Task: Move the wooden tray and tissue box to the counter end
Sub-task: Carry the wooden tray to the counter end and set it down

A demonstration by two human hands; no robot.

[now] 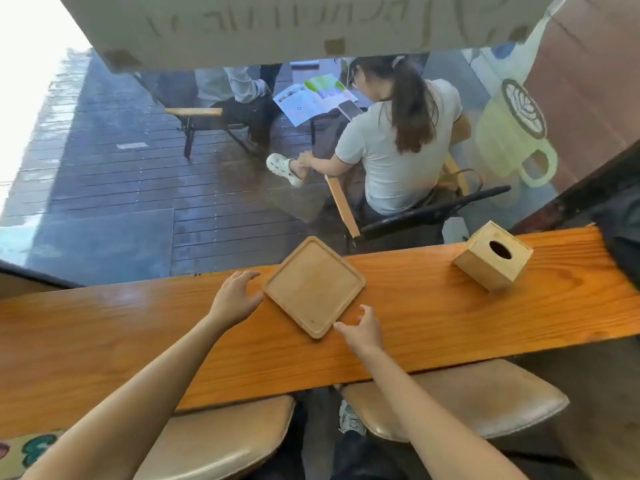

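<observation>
A square wooden tray (313, 285) with a raised rim lies empty on the long wooden counter (433, 306), turned like a diamond. My left hand (235, 296) is open with fingers spread right at the tray's left corner. My right hand (362, 329) is open at the tray's near right edge, fingertips touching or almost touching the rim. A cube-shaped wooden tissue box (491, 259) with an oval hole on top stands to the right, apart from both hands.
A window runs along the counter's far edge; behind it a person sits on a chair on dark decking. Two padded stools (460, 400) stand under the counter's near edge. A dark object (620, 251) sits at the counter's right end.
</observation>
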